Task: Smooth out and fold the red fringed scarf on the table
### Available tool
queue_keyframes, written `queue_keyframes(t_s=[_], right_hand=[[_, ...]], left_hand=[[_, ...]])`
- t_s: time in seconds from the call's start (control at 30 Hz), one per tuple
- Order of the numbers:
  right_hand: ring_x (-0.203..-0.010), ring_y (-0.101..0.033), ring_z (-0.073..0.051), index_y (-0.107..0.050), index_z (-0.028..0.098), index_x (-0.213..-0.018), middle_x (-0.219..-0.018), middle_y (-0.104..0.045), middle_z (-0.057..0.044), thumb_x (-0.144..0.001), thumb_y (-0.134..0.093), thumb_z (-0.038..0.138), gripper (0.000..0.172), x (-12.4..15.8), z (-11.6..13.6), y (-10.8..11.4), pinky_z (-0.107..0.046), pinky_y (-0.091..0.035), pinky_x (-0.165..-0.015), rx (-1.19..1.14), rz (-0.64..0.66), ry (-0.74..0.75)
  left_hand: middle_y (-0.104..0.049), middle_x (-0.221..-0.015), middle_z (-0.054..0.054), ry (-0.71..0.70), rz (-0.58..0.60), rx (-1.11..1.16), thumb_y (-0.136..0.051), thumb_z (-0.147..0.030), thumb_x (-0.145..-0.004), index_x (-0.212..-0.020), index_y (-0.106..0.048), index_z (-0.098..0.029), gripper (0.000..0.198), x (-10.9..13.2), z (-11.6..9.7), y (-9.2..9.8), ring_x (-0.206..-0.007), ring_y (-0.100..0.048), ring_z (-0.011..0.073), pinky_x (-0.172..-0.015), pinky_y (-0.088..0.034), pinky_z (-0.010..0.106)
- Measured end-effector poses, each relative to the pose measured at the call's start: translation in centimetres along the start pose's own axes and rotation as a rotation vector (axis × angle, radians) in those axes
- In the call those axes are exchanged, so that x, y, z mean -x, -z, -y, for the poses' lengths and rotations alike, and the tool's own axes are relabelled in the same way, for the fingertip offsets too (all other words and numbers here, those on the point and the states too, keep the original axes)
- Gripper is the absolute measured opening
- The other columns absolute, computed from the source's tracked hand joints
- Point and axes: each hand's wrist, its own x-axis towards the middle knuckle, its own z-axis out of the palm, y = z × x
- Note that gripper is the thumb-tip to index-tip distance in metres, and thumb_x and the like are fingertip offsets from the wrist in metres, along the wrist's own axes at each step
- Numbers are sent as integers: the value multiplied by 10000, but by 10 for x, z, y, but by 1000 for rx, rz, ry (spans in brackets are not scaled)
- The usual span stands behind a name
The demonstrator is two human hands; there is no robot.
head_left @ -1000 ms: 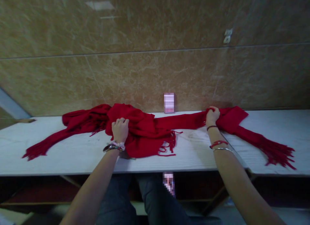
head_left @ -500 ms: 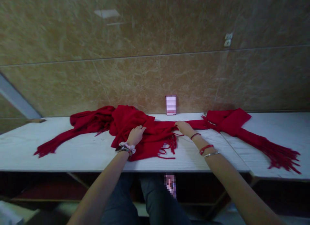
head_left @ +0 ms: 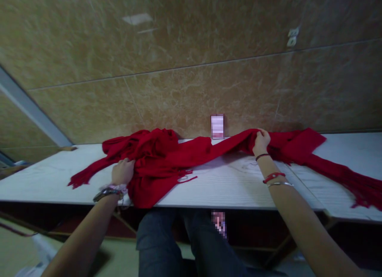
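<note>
Red fringed scarf cloth (head_left: 161,153) lies bunched on the left part of a white wood-grain table (head_left: 221,187). My left hand (head_left: 122,171) is closed on the left edge of that heap. Out to the right, my right hand (head_left: 262,141) pinches a long strip of the scarf and lifts it slightly, so it stretches from the heap across the table. Beyond that hand lies a folded red scarf (head_left: 304,145), its fringed tail running toward the right edge of view. Overlapping cloth hides whether the strip and this folded part are separate.
A small blurred upright card (head_left: 217,126) leans against the tiled wall (head_left: 179,90) behind the table. Wall sockets (head_left: 293,37) are higher up on the right. Dark open shelving (head_left: 250,233) sits under the table's front edge, close to my legs (head_left: 161,241).
My right hand has moved right, drawing the scarf strip out with it and raising it. My left hand has shifted left to the heap's edge. The view has tilted slightly.
</note>
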Motion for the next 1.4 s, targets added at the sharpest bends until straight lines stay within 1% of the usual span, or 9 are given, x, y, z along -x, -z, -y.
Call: queue_keyframes(t_s=[0.13,0.27,0.33,0.4,0.57,0.67,0.8,1.2,1.4], right_hand=[[-911,-489,-215,-578,130,-897,-930,-556,-105,-628,-439,115,303,18,14,2,-394,-366,-852,179,208,111],[-1041,-441,-246,-603,174,-947,-1094,-525,-117,-626,-580,148,322,53,27,-7,-374,-366,-864,468,766,410],[-1044,-448,-251,-593,185,-990,-1131,-520,-118,-675,-585,191,316,67,31,-11,-365,-391,-822,656,1050,532],[-971,-501,-224,-609,180,-955,-1053,-574,-104,-723,-543,177,241,73,33,-13,-327,-408,-781,743,1166,558],[-829,-553,-141,-634,172,-832,-860,-634,-47,-769,-463,130,187,68,39,-12,-231,-395,-772,761,1122,541],[-967,-495,-208,-585,123,-991,-1000,-583,-126,-804,-404,156,263,63,40,-9,-316,-374,-821,817,973,537],[-1037,-431,-294,-487,143,-1141,-1131,-495,-169,-747,-489,191,396,61,31,-1,-421,-369,-792,886,777,475],[-768,-508,-190,-552,135,-880,-781,-554,-72,-682,-393,84,259,45,34,0,-308,-406,-738,628,578,442],[-763,-506,-180,-545,144,-967,-821,-550,-70,-667,-401,59,344,50,39,0,-307,-416,-730,335,559,563]], left_hand=[[-566,-902,162,21,17,52,-339,-95,-769,-929,-606,-127,313,-3,-18,4,-823,-539,286,-627,-423,366],[-500,-1115,144,44,-242,134,-357,-98,-755,-1116,-519,-158,400,-10,-57,28,-985,-473,299,-743,-406,401],[-470,-1173,121,-57,-346,219,-361,-85,-753,-1148,-493,-163,425,-12,-81,41,-1058,-430,275,-822,-380,391],[-469,-1185,104,-254,-352,312,-365,-95,-767,-1144,-495,-161,403,-12,-107,49,-1086,-416,239,-877,-358,363],[-475,-1206,91,-555,-212,526,-377,-220,-842,-1155,-481,-173,333,-21,-178,36,-1111,-417,200,-928,-342,340],[-498,-1187,121,-443,-115,751,-507,-303,-788,-1161,-471,-149,406,-32,-220,17,-1101,-441,228,-885,-387,359],[-621,-893,66,-295,-119,925,-583,-147,-710,-1020,-557,-147,311,-42,-257,2,-836,-574,175,-762,-455,293],[-529,-807,50,170,-605,1055,-462,-55,-722,-953,-554,-159,269,-30,-216,4,-773,-518,183,-764,-430,321],[-579,-838,49,-461,-409,952,-449,-138,-790,-921,-573,-161,182,-10,-232,17,-790,-535,158,-751,-436,291]])
